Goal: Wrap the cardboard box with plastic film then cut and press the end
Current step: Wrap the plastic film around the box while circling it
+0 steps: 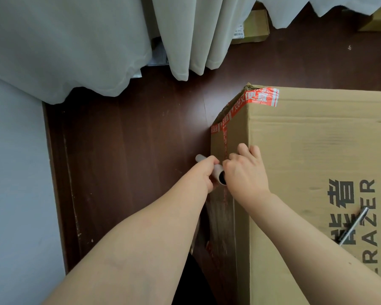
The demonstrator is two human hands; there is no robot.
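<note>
A large cardboard box (312, 150) with red printed tape at its corner stands on the dark wood floor at the right. My left hand (204, 175) grips a thin grey film roll (220, 176) held against the box's left side. My right hand (245, 170) sits at the roll's near end, fingers curled against the box edge; whether it holds the roll or the film I cannot tell. Clear plastic film (218, 216) clings to the box's left face below the hands. A metal cutter (353, 225) lies on the box top.
Pale curtains (97, 40) hang at the back over the dark floor (130, 150). A light wall or panel (15, 172) runs along the left. Smaller cardboard boxes (254, 27) lie behind the curtains at the far side.
</note>
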